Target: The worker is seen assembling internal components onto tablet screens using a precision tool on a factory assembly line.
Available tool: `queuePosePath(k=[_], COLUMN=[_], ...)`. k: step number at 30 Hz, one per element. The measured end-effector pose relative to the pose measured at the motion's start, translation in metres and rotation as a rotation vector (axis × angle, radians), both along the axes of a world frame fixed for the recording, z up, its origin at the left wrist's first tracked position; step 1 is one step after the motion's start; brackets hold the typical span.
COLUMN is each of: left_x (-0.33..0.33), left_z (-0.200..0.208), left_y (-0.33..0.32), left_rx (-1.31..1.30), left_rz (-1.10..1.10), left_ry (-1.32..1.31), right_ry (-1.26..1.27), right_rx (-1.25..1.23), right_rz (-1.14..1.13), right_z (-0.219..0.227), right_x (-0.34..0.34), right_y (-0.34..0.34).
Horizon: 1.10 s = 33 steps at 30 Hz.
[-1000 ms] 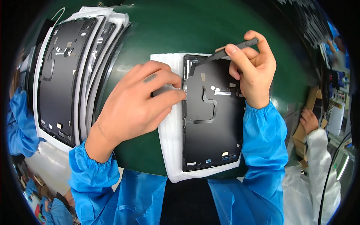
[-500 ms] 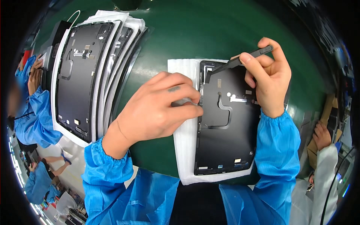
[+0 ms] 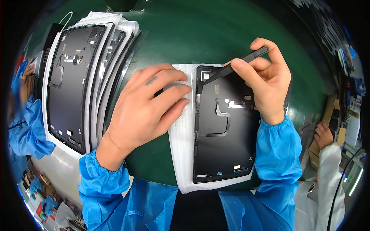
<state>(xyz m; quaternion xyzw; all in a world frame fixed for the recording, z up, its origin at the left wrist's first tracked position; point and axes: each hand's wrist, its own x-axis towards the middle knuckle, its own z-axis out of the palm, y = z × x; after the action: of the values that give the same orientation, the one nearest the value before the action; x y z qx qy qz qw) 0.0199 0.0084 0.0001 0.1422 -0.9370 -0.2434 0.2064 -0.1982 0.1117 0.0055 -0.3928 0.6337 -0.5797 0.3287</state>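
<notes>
A black tablet back cover [image 3: 227, 154] lies on a white foam sheet [image 3: 181, 161], its inner side up, with a curved flat cable and small pads on it. My right hand [image 3: 269, 81] grips black tweezers [image 3: 249, 58] between thumb and fingers. Their tips reach a small black strip [image 3: 200, 88] at the cover's upper left corner; whether they pinch it cannot be made out. My left hand [image 3: 142, 106] hovers over the foam's left margin, fingers apart and bent, beside the cover's left edge. Something translucent shows by its fingertips, too unclear to name.
To the left stands a stack of similar covers [image 3: 73, 92] interleaved with white foam and clear film. The table [image 3: 173, 42] is green. A co-worker in blue sleeves [image 3: 32, 131] sits far left; another person's hand [image 3: 323, 134] is at the right beside cardboard [image 3: 314, 154].
My left hand has drawn back leftward from the cover's edge, and its fingers have spread. The tweezers' tips stay at the upper left corner. The whole view has shifted slightly.
</notes>
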Motion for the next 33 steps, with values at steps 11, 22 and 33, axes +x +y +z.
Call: queuePosePath(k=[11,22,33], left_x=[0.0,-0.002,-0.004], left_z=[-0.003,0.0,0.003], left_y=[0.001,0.003,0.008], left_rx=[0.009,0.015,-0.037], left_rz=[0.019,0.017,0.001], left_ry=[-0.002,-0.009,-0.092], right_ry=[0.054,0.013,0.036], right_rx=[-0.03,-0.04,-0.046], right_rz=[0.016,-0.021,-0.005], right_z=[-0.01,-0.011,-0.012], right_x=[0.001,0.003,0.002], right_y=[-0.001,-0.001,0.0])
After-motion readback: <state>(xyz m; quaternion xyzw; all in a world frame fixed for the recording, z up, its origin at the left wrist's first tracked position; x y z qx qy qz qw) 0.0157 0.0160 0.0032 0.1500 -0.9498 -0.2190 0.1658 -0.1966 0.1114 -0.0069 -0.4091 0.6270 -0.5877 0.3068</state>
